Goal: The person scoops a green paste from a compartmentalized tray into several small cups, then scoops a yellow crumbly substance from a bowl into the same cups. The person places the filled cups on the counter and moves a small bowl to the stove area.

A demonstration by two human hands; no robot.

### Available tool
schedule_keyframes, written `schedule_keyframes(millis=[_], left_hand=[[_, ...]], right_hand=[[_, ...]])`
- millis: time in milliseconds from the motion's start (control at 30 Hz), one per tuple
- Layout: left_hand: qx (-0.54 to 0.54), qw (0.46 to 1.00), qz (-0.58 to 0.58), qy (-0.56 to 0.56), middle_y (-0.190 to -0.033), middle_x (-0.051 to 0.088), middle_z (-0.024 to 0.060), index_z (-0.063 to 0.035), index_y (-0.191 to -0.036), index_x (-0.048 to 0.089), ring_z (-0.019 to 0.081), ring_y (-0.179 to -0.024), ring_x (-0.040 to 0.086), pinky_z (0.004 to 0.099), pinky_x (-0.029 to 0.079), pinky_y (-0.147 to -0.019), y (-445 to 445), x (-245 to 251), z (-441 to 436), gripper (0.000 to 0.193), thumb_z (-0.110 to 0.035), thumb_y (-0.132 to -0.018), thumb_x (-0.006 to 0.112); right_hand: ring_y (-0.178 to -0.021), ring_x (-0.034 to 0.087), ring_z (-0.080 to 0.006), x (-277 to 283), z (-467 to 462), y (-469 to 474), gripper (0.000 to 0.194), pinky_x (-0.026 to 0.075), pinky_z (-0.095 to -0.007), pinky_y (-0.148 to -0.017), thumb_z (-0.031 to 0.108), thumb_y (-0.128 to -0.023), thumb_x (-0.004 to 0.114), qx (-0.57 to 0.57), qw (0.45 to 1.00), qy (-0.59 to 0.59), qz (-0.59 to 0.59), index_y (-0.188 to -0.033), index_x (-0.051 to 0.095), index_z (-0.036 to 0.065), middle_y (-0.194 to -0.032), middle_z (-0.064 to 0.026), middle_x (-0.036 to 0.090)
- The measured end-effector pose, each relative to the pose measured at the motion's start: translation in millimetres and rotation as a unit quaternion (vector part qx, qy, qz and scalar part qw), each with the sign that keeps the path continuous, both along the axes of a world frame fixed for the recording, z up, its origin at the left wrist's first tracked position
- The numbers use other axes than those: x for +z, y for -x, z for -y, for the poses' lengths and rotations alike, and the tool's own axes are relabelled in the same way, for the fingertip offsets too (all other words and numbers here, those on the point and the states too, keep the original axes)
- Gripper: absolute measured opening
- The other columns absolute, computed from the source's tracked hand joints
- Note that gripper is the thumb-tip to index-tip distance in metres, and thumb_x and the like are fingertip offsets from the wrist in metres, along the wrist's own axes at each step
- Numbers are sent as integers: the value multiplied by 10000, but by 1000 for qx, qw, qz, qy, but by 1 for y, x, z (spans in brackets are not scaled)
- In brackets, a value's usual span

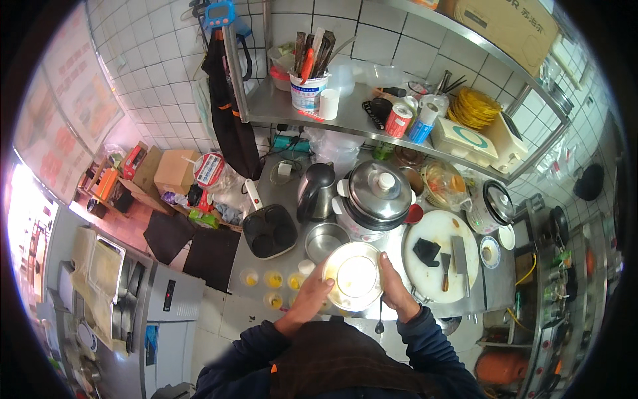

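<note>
Between both hands a round, shallow metal dish (pixel 353 277) is held, its middle washed out by glare. My left hand (pixel 310 294) grips its left rim, thumb on top. My right hand (pixel 396 285) holds the right rim. Left of the dish stand several small clear cups with yellow contents (pixel 273 279), some partly behind my left hand. Just above the dish sits an empty-looking steel bowl (pixel 327 241), with a small white cup (pixel 306 267) below it. A dark spoon (pixel 380 326) hangs over the table's near edge, beside my right hand.
A round cutting board (pixel 423 234) at right carries a cleaver (pixel 459 254), a scraper (pixel 445 274) and a black cloth (pixel 426 251). Behind stand a lidded electric cooker (pixel 381 192), a kettle (pixel 319 187) and a four-hole pan (pixel 269 232). A loaded steel shelf (pixel 349 122) overhangs the back.
</note>
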State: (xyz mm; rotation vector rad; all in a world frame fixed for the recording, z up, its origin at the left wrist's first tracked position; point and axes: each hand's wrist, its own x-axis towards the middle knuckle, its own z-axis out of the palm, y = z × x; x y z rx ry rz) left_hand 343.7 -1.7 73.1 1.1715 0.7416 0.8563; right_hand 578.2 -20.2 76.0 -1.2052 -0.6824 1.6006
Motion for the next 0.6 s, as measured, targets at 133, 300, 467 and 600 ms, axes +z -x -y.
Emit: schedule_keyframes(millis=[133, 300, 467, 600], left_hand=[[-27, 999, -6, 36, -1395, 550, 107, -86, -1612, 318, 167, -1216, 581, 324, 545, -940, -3, 20, -15, 648, -308, -1043, 534], [0, 996, 15, 90, -1437, 514, 128, -113, -1616, 297, 222, -1280, 576, 406, 593, -936, -14, 30, -40, 668, -350, -1042, 543], [144, 983, 85, 76, -1483, 490, 138, -87, -1543, 348, 313, -1311, 584, 522, 596, -948, -5, 40, -100, 583, -381, -1059, 487], [198, 965, 158, 61, -1492, 477, 147, -78, -1507, 352, 352, -1329, 574, 556, 585, -968, 22, 78, -187, 600, -417, -1046, 532]], right_hand=[[-1272, 612, -230, 20, -15, -6, 629, 480, -357, -1086, 497, -1120, 351, 9, 998, 26, -60, -1488, 475, 2, -1403, -142, 614], [-823, 669, -124, 34, -42, -13, 629, 499, -232, -605, 551, -1101, 361, -1, 998, 33, -46, -1446, 521, 50, -1348, -120, 653], [-494, 253, -32, 45, -41, -20, 668, 176, -220, -440, 615, -1086, 335, -67, 997, -9, 38, -1359, 571, 53, -1203, -110, 674], [-496, 287, -33, 54, -16, -18, 618, 218, -211, -439, 513, -1116, 348, -136, 978, -78, 136, -1291, 618, -14, -1129, -119, 688]])
